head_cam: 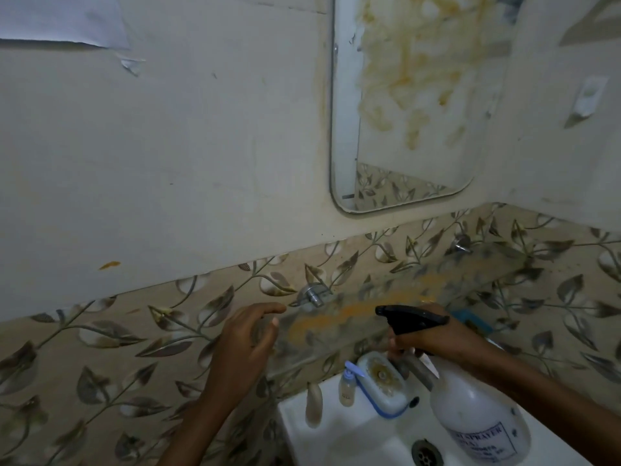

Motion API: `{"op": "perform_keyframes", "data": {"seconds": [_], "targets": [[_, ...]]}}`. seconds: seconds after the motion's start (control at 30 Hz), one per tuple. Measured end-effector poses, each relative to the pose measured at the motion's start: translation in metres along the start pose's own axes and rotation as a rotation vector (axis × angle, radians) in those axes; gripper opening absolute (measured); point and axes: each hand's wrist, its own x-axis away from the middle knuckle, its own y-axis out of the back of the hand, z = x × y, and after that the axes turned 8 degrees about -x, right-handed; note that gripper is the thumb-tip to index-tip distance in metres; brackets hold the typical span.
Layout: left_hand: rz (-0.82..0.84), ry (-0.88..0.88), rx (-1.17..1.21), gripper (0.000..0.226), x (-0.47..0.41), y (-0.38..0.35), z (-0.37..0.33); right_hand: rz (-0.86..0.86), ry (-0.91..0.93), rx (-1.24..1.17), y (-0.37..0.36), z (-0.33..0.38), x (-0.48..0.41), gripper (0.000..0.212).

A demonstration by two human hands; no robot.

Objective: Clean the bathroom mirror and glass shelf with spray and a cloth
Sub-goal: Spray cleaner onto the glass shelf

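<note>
The wall mirror (pixel 413 105) hangs at upper right, smeared with yellow-brown stains. Below it the glass shelf (pixel 386 314) runs along the leaf-patterned tiles on metal brackets (pixel 312 295), streaked with orange grime. My right hand (pixel 433 341) grips the neck of a white spray bottle (pixel 477 418) with a black trigger head, its nozzle pointing left over the shelf. My left hand (pixel 248 341) hovers with fingers apart near the shelf's left end, holding nothing. A blue cloth-like thing (pixel 473 322) shows behind my right hand on the shelf.
A white sink (pixel 339 438) with a drain (pixel 425 454) sits at the bottom. On its rim stand a stained soap dish (pixel 383 381), a small blue-capped bottle (pixel 347 386) and a beige bottle (pixel 314 405). A tap stands behind the spray bottle. A wall hook (pixel 588 95) is at right.
</note>
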Motion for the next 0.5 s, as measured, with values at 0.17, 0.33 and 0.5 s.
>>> {"op": "perform_keyframes", "data": {"seconds": [0.17, 0.33, 0.5], "targets": [[0.004, -0.021, 0.032, 0.029, -0.008, -0.010, -0.009, -0.241, -0.023, -0.225, 0.013, -0.026, -0.002, 0.034], [0.008, -0.047, 0.032, 0.025, -0.016, -0.020, -0.017, -0.228, -0.080, -0.176, 0.030, -0.031, 0.003, 0.021], [0.030, -0.061, 0.028, 0.025, -0.021, -0.028, -0.019, -0.248, -0.163, -0.125, 0.051, -0.029, 0.010, 0.027]]}}
